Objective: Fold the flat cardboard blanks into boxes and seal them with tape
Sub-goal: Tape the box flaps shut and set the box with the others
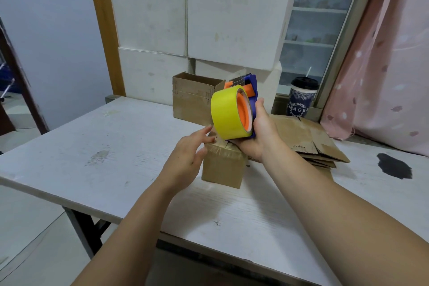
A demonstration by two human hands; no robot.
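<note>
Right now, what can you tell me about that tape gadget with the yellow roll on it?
The tape dispenser is a blue plastic frame with an orange hub and orange parts by the cutter at its top. A wide yellow tape roll sits on the hub. The right hand grips its frame, holding it upright just over the small cardboard box; whether it touches the box is unclear.
</note>
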